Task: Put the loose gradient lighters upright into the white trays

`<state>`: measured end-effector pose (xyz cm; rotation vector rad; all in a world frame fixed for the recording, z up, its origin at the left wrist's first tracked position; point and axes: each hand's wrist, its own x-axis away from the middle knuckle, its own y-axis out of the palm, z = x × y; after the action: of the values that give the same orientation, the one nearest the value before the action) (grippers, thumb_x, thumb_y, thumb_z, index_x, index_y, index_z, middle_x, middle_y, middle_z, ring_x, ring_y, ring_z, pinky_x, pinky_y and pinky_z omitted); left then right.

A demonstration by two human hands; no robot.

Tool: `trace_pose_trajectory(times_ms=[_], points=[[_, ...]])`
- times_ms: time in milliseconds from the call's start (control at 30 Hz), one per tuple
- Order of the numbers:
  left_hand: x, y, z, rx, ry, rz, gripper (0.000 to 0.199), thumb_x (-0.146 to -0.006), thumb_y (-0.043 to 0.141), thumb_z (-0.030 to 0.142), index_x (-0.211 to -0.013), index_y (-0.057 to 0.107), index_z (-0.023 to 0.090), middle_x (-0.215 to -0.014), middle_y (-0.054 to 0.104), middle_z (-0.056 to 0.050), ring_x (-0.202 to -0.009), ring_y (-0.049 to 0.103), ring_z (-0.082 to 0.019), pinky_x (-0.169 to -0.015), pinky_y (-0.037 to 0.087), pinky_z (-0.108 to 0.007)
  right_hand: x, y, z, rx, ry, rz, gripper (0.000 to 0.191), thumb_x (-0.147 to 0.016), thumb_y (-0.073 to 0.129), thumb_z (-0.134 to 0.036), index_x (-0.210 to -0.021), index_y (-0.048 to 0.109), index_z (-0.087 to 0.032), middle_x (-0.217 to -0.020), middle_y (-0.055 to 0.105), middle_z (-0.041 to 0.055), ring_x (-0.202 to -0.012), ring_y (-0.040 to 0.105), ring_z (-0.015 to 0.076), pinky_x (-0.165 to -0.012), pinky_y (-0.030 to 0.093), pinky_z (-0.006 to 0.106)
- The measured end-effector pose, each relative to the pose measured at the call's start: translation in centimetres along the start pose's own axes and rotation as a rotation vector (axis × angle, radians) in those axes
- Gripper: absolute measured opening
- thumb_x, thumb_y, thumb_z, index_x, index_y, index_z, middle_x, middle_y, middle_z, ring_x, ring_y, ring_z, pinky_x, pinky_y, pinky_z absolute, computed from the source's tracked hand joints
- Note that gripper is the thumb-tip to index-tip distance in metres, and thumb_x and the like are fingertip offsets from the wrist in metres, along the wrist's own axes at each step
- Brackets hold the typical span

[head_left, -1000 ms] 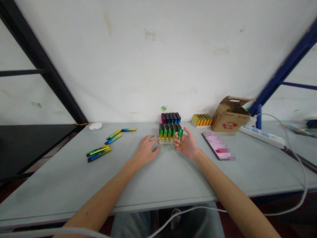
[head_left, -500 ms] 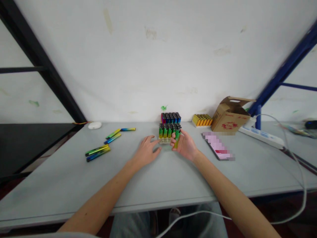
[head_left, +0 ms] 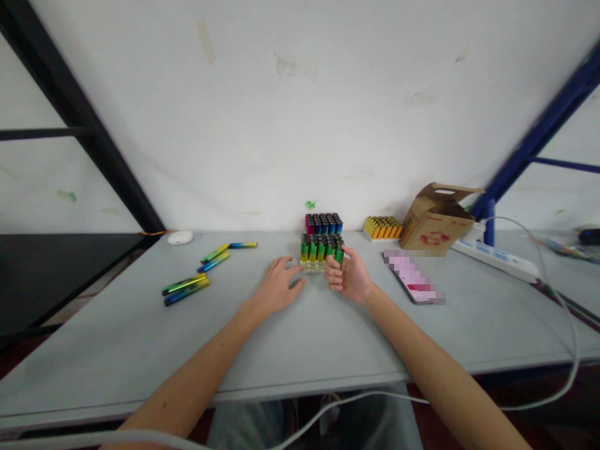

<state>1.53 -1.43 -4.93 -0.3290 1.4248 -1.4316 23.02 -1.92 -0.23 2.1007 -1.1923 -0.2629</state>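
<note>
Upright green-and-yellow lighters [head_left: 313, 251] with black tops stand in rows in a pale, see-through tray [head_left: 313, 269]. Against the tray's front right part, my right hand [head_left: 347, 275] is closed, its fingers curled round a green lighter [head_left: 339, 254]. Only the upper part of that lighter shows; the rest is behind the fingers. My left hand [head_left: 280, 281] lies spread and holds nothing, its index fingertip at the tray's front left corner. Whether that fingertip touches the tray, I cannot tell.
Behind stands a block of blue and magenta lighters [head_left: 324, 223]. Yellow lighter-like pieces [head_left: 383, 228], an opened cardboard box [head_left: 435, 225], a phone [head_left: 412, 278] and a power strip [head_left: 499, 259] are at right. Several shiny coloured lighters [head_left: 185, 289] and a white case [head_left: 180, 237] lie left.
My right hand has shifted slightly to the right, and its fingers now cover more of the green lighter. My left hand has stayed in place. The white cable in front has moved.
</note>
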Motion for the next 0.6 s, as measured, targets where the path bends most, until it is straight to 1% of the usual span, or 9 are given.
trace_pose_trajectory(times_ms=[133, 300, 467, 600], points=[[-0.02, 0.12, -0.11, 0.016, 0.002, 0.025, 0.032, -0.087, 0.058, 0.033, -0.117, 0.067, 0.024, -0.125, 0.057, -0.012, -0.119, 0.050, -0.029, -0.105, 0.042, -0.052, -0.15, 0.00, 0.03, 0.018, 0.010, 0.035, 0.045, -0.084, 0.039, -0.059, -0.060, 0.029, -0.023, -0.049, 0.021, -0.0086, -0.042, 0.013, 0.0080, -0.037, 0.017, 0.019], [0.03, 0.21, -0.22, 0.026, 0.004, 0.025, 0.031, -0.087, 0.058, 0.031, -0.116, 0.067, 0.023, -0.125, 0.057, -0.012, -0.120, 0.050, -0.029, -0.105, 0.042, -0.052, -0.28, -0.01, -0.03, 0.032, 0.011, 0.058, 0.043, -0.082, 0.041, -0.058, -0.060, 0.029, -0.023, -0.048, 0.020, -0.0095, -0.041, 0.010, 0.0072, -0.036, 0.011, 0.018], [0.08, 0.23, -0.21, 0.045, 0.004, 0.040, 0.030, -0.087, 0.058, 0.030, -0.115, 0.068, 0.025, -0.124, 0.058, -0.011, -0.119, 0.051, -0.029, -0.105, 0.042, -0.052, -0.24, 0.03, -0.08, 0.045, -0.004, 0.060, 0.043, -0.081, 0.043, -0.058, -0.061, 0.029, -0.023, -0.048, 0.021, -0.0097, -0.041, 0.010, 0.0069, -0.036, 0.009, 0.018], [0.05, 0.16, -0.20, 0.025, 0.002, 0.019, 0.031, -0.087, 0.058, 0.030, -0.116, 0.067, 0.023, -0.124, 0.058, -0.012, -0.119, 0.050, -0.030, -0.105, 0.042, -0.052, -0.17, 0.19, -0.04, 0.063, -0.008, 0.063, 0.040, -0.081, 0.043, -0.055, -0.062, 0.029, -0.023, -0.049, 0.021, -0.0096, -0.041, 0.011, 0.0069, -0.037, 0.008, 0.018]])
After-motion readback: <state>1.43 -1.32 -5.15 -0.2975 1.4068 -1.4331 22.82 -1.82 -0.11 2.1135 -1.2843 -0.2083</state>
